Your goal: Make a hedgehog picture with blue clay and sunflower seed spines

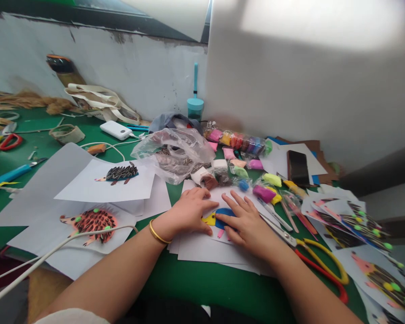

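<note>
A small clay animal with a yellow head (209, 219) and a blue body (223, 211) lies on white paper (202, 252) in front of me. My left hand (193, 210) rests on the paper at its left, thumb and fingers apart around the yellow head. Over the blue body lies my right hand (245, 220), its fingers spread and touching the clay. A pink foot shows below the body. Neither hand grips anything. Part of the blue body is hidden under my right fingers.
Scissors (319, 258) lie beside my right forearm. Behind the hands are clay packets (263, 193) and a plastic bag of seeds (175, 157). Seed-covered hedgehog pictures (91, 225) lie left and right. A white cable (67, 240) crosses at left; a phone (297, 168) is at right.
</note>
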